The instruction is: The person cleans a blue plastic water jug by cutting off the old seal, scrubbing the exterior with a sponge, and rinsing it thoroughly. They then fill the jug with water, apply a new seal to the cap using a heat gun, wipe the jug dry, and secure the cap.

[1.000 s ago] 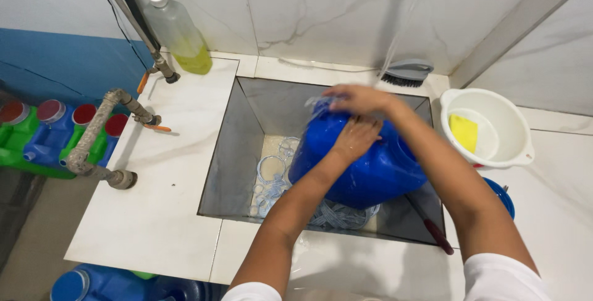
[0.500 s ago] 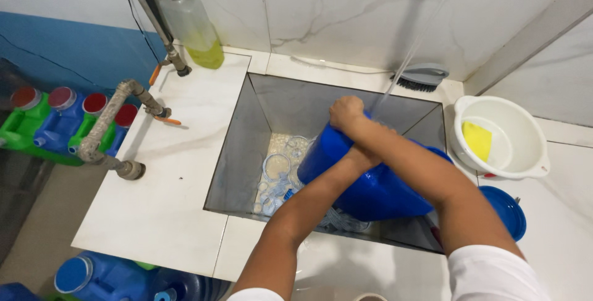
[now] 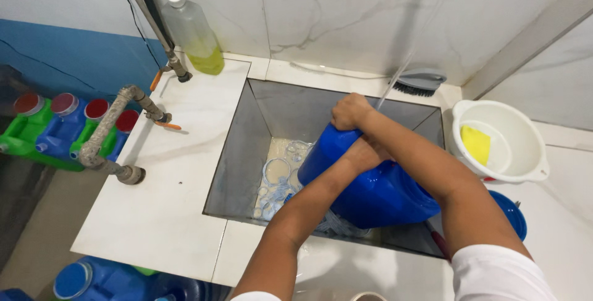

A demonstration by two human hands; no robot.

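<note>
I take the sink (image 3: 247,152), a deep square basin sunk into the white counter, as my landmark and work across from its left. Well to the left of it, below counter level, red-capped green and blue jugs (image 3: 55,131) stand in a row. Nearer the sink, a grey pipe (image 3: 111,134) runs over the counter, and behind the sink's back-left corner stands a pump bottle (image 3: 194,32) with yellow-green liquid at its bottom.

Inside the sink, clear plastic rings (image 3: 281,171) lie on the wet floor on the left side. The blue jug (image 3: 370,186) lies tilted in the sink's right half, its narrow end up and to the left. My left hand (image 3: 364,152) presses against the jug's upper side, fingers curled close together, though I cannot tell exactly how they lie. My right hand (image 3: 349,110) is closed in a fist round the jug's top end, fingers pressed together.

A thin stream of water (image 3: 395,78) falls beside that hand. Behind the sink's back-right corner lies a grey scrubbing brush (image 3: 420,81). To the right of the sink sits a white basin (image 3: 531,165) with a yellow sponge (image 3: 477,143) inside.
</note>
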